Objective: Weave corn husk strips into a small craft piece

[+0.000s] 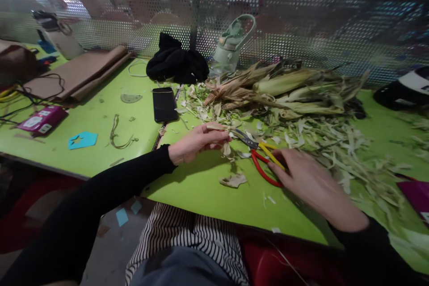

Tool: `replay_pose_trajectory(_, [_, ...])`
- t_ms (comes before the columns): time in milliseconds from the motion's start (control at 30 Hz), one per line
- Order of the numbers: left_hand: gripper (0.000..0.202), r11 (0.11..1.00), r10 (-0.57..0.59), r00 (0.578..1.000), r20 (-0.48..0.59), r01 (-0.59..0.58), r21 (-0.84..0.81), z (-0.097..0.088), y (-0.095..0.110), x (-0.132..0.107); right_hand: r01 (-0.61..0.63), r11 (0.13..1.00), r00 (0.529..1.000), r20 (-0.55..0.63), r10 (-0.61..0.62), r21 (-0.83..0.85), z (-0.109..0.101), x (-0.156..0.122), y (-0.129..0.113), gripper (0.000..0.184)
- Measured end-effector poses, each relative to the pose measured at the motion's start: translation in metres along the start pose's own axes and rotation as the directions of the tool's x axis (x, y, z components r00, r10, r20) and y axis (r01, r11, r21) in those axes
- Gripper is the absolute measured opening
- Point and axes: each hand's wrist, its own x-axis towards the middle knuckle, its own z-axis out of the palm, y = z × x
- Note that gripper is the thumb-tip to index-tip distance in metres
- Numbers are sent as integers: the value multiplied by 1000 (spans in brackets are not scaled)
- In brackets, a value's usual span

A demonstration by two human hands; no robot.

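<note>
My left hand [202,142] pinches a pale strip of dried corn husk [217,128] above the green table. In my right hand [306,178] are scissors [252,142] with one yellow handle and one red handle. Their dark blades point left, at the husk by my left fingertips; whether they touch it I cannot tell. Below the blades lies a curled husk scrap [233,180]. Just beyond my hands a heap of corn husks [295,87], brown and pale green, rests on many loose shreds [338,143].
A black phone [165,104] lies left of the heap. Behind stand a mint-green bottle [229,49] and a black cloth bundle [177,62]. Further left are brown paper [83,71], a purple box [43,119], cables and a blue paper tag [82,140]. A perforated metal screen [134,13] borders the table's back.
</note>
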Motion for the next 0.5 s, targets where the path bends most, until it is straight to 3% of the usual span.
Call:
replay_pose_trajectory(100, [19, 999, 13, 1000, -25, -12, 30, 0, 0, -1, -9, 1000, 998, 58, 10, -12, 3, -4, 5, 30])
replay_pose_trajectory(267, [13, 980, 134, 991, -15, -130, 152, 1, 1, -2, -152, 987, 970, 183, 160, -60, -5, 10, -13, 13])
replay_pose_trajectory(367, [9, 961, 184, 983, -28, -174, 213, 2, 7, -3, -244, 968, 947, 201, 252, -62, -11, 16, -13, 14])
replay_pose_trajectory(433, [8, 956, 186, 982, -43, -170, 239, 2, 10, -4, -324, 946, 924, 215, 317, 0, -13, 17, -7, 17])
replay_pose_trajectory(500, [7, 946, 173, 984, -45, -154, 286, 1, 12, -4, -371, 913, 917, 226, 330, 172, -13, 17, -1, 19])
